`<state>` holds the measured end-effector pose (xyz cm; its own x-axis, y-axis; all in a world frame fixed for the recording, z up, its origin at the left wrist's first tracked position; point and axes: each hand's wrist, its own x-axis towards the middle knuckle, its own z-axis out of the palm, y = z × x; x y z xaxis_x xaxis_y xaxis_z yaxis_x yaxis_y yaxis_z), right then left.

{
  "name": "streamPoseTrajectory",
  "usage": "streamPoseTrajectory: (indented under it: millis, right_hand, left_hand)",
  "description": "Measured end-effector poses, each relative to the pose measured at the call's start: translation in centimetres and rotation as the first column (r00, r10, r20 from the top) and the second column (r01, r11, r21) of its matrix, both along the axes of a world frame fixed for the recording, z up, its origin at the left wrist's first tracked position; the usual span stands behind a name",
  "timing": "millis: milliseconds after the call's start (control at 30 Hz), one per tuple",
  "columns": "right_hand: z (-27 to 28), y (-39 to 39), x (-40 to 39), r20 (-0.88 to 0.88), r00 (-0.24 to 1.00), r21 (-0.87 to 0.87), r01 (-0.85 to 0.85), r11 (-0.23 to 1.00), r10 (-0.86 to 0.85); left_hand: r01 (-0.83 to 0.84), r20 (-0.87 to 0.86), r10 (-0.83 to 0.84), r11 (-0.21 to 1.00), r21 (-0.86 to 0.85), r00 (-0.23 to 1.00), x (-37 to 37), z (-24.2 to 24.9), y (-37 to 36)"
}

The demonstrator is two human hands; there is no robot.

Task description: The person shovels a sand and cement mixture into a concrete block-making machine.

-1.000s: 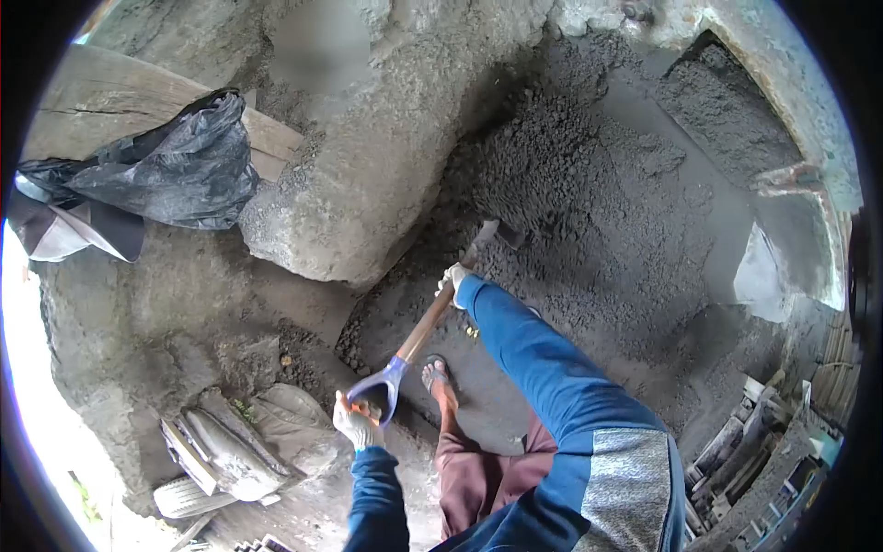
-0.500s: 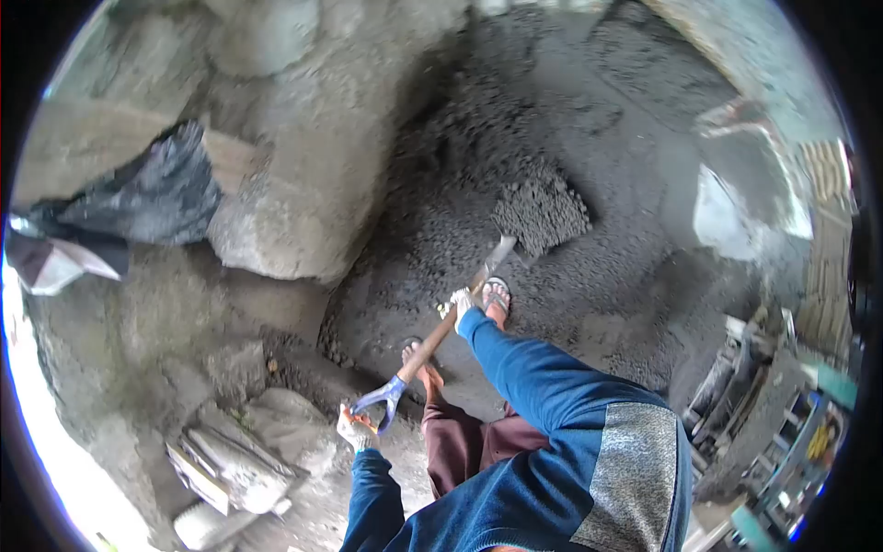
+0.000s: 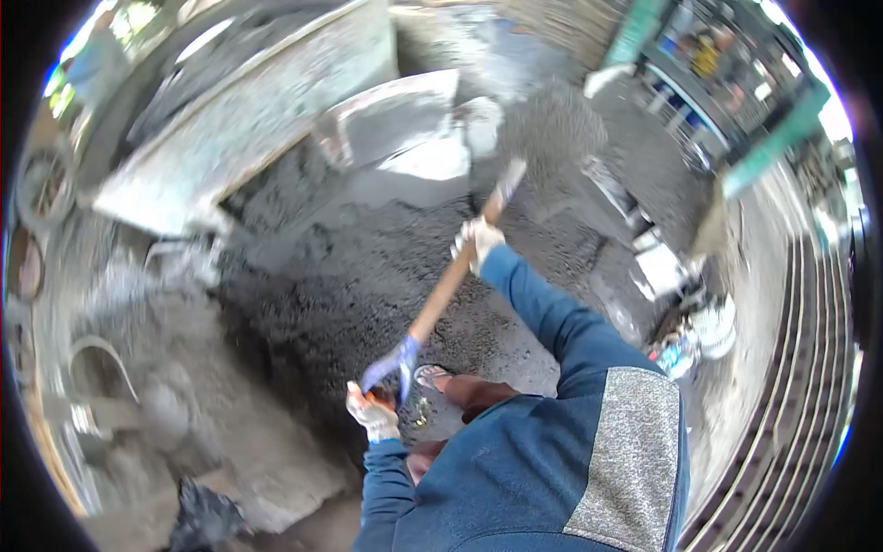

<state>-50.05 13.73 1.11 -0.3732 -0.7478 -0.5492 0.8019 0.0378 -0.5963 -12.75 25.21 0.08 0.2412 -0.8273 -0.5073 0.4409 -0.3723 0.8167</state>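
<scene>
I hold a shovel (image 3: 445,293) with both hands, its wooden shaft slanting up and away from me. My left hand (image 3: 372,416), in a pale glove, is closed on the blue D-shaped handle (image 3: 405,361). Farther up, my right hand (image 3: 478,244), also gloved, wraps round the shaft near the blade end. Beyond the shaft's far end, a grey, gravelly load (image 3: 555,129) is smeared by motion and covers the blade. My sandalled foot (image 3: 430,375) shows beside the handle.
Dark, wet grey mix (image 3: 368,276) covers the ground ahead. A long, pale trough-like box (image 3: 267,101) stands at the upper left, with a whitish tilted panel (image 3: 395,110) near it. A green-framed machine (image 3: 773,138) is at upper right; ridged sheeting (image 3: 782,396) lies at right.
My body and view have turned to the right. The loaded shovel has swung round with me, toward the machine side. Both hands keep their hold on it.
</scene>
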Motion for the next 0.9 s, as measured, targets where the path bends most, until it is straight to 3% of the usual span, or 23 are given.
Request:
streamPoseTrajectory:
  millis: [33, 67, 100, 133, 167, 200, 233, 267, 333, 400, 467, 533, 567, 600, 667, 700, 733, 767, 800, 833, 867, 900]
  right_hand:
    - [3.9, -1.5, -3.0, 0.014, 0.997, -0.076, 0.082, 0.994, -0.081]
    - [9.0, -1.9, -5.2, 0.031, 0.984, -0.168, 0.179, 0.969, -0.176]
    - [11.0, -2.4, -8.8, 0.004, 0.989, -0.305, 0.142, 0.942, -0.148]
    - [10.8, -3.4, -13.5, 0.04, 0.978, -0.412, 0.204, 0.888, -0.206]
    - [13.1, -2.9, -16.1, 0.095, 0.958, -0.45, 0.284, 0.847, -0.27]
    - [15.4, -1.9, -18.4, 0.031, 0.935, -0.448, 0.328, 0.832, -0.352]
    - [16.2, -0.3, -21.0, -0.032, 0.941, -0.495, 0.278, 0.823, -0.337]
    - [16.6, 1.9, -22.7, 0.093, 0.939, -0.579, 0.322, 0.749, -0.332]
    - [13.5, 5.6, -27.0, 0.007, 0.932, -0.625, 0.288, 0.726, -0.363]
    - [13.7, 9.8, -25.7, -0.066, 0.945, -0.448, 0.259, 0.856, -0.32]
    - [10.6, 11.8, -24.8, -0.114, 0.94, -0.405, 0.251, 0.879, -0.321]
    - [11.1, 13.0, -19.5, -0.208, 0.912, -0.307, 0.282, 0.909, -0.353]
    - [11.4, 13.3, -16.7, -0.155, 0.922, -0.326, 0.29, 0.9, -0.354]
    - [11.2, 13.4, -14.8, -0.143, 0.954, -0.365, 0.198, 0.91, -0.265]
    - [10.4, 12.4, -10.8, -0.08, 0.997, -0.537, -0.041, 0.842, -0.002]
    - [10.2, 11.9, -9.2, -0.093, 0.995, -0.484, -0.086, 0.871, 0.046]
    - [9.5, 11.1, -7.0, -0.058, 0.99, -0.531, -0.138, 0.836, 0.127]
    - [8.6, 10.3, -4.7, -0.027, 0.979, -0.574, -0.182, 0.798, 0.204]
    - [7.7, 9.8, -2.3, 0.0, 0.961, -0.613, -0.219, 0.759, 0.278]
    - [6.1, 9.4, -0.1, 0.034, 0.959, -0.492, -0.23, 0.84, 0.283]
    - [4.1, 9.4, 2.4, 0.07, 0.942, -0.404, -0.273, 0.873, 0.327]
    - [2.5, 9.7, 5.6, 0.101, 0.936, -0.249, -0.305, 0.919, 0.338]
  left_hand:
    - [0.246, -0.05, -0.259, 0.952, -0.183, 0.964, -0.7, 0.7, -2.8]
    - [0.142, -0.137, -0.204, 0.919, -0.368, 0.969, -4.6, 5.3, -5.4]
    - [0.332, 0.144, -0.305, 0.756, -0.564, 0.941, -6.7, 9.9, -7.0]
    - [0.455, 0.276, -0.368, 0.617, -0.642, 0.888, -8.5, 11.4, -8.7]
    - [0.539, 0.509, -0.184, 0.361, -0.761, 0.841, -11.0, 13.3, -10.2]
    - [0.611, 0.589, -0.164, 0.184, -0.77, 0.791, -14.0, 17.6, -10.0]
    - [0.587, 0.587, 0.044, -0.141, -0.797, 0.808, -16.9, 19.7, -10.9]
    - [0.685, 0.684, 0.113, -0.267, -0.677, 0.72, -18.5, 23.1, -9.9]
    - [0.826, 0.845, 0.222, -0.432, -0.362, 0.487, -20.7, 23.2, -8.2]
    - [0.827, 0.886, 0.222, -0.5, -0.256, 0.408, -21.9, 18.0, -5.9]
    - [0.846, 0.893, 0.199, -0.454, -0.281, 0.404, -20.7, 12.9, -3.8]
    - [0.873, 0.933, 0.068, -0.381, -0.304, 0.354, -16.8, 11.5, -1.9]
    - [0.888, 0.943, -0.009, -0.333, -0.316, 0.332, -14.7, 10.7, -0.5]
    - [0.869, 0.9, -0.139, -0.234, -0.436, 0.413, -12.3, 10.1, 0.9]
    - [0.772, 0.728, -0.33, 0.003, -0.635, 0.6, -7.1, 9.2, 3.3]
    - [0.716, 0.563, -0.506, 0.172, -0.676, 0.653, -4.7, 8.1, 4.7]
    - [0.676, 0.379, -0.574, 0.494, -0.547, 0.726, -2.3, 6.7, 7.3]
    - [0.513, 0.242, -0.453, 0.732, -0.447, 0.858, -0.6, 5.3, 9.3]
    - [0.332, 0.024, -0.346, 0.875, -0.352, 0.938, 0.8, 5.4, 10.9]
    - [0.149, -0.048, -0.16, 0.972, -0.18, 0.986, 2.0, 1.2, 12.5]
    - [-0.122, -0.176, 0.11, 0.991, -0.057, 0.978, 2.7, -1.7, 14.1]
    - [-0.189, -0.21, 0.195, 0.981, 0.049, 0.958, 3.7, -2.2, 16.2]
